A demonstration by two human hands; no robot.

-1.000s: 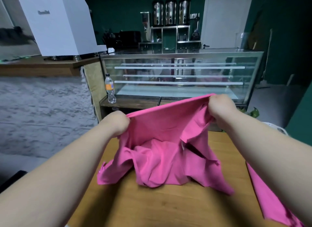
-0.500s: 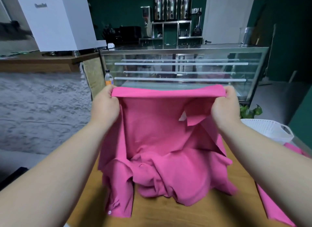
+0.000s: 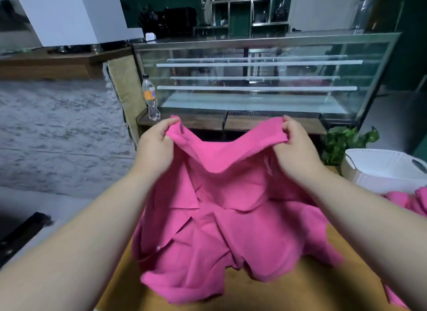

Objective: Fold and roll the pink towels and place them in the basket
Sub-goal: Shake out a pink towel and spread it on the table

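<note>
Over one table (image 3: 277, 294), fingers (image 3: 290, 125) of left hand (image 3: 154, 148) and right hand (image 3: 298, 153) pinch one pink towel (image 3: 219, 218).

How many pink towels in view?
2: one towel gripped by left hand and right hand; another towel on the table beside the basket. More may be hidden.
</note>
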